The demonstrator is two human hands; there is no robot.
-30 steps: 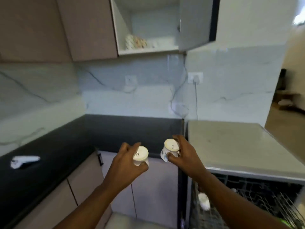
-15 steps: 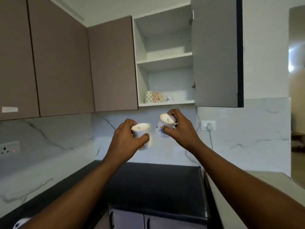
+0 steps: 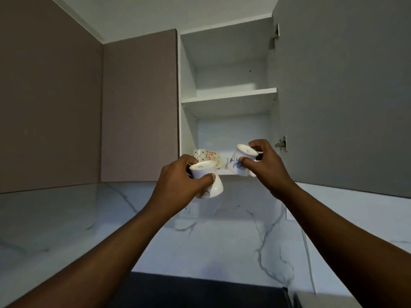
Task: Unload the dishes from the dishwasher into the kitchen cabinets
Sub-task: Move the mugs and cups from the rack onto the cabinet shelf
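Note:
My left hand (image 3: 178, 185) grips a white cup (image 3: 206, 178) upside down, its base toward me, just below the open wall cabinet (image 3: 229, 97). My right hand (image 3: 265, 165) holds a second white cup with a blue pattern (image 3: 240, 162), also base up and tilted, level with the front edge of the cabinet's lower shelf. Patterned cups (image 3: 205, 155) stand on that lower shelf at its left, partly hidden behind the cup in my left hand. The upper shelf shows nothing on it.
The cabinet's door (image 3: 342, 92) hangs open to the right, close to my right hand. Shut brown cabinet doors (image 3: 140, 107) lie to the left. A marble backsplash (image 3: 222, 236) runs below, and a strip of dark countertop (image 3: 200, 290) shows at the bottom.
Both hands have risen with their cups from above the counter up to the cabinet's lower shelf. My view has tilted upward, so the dishwasher has left the frame.

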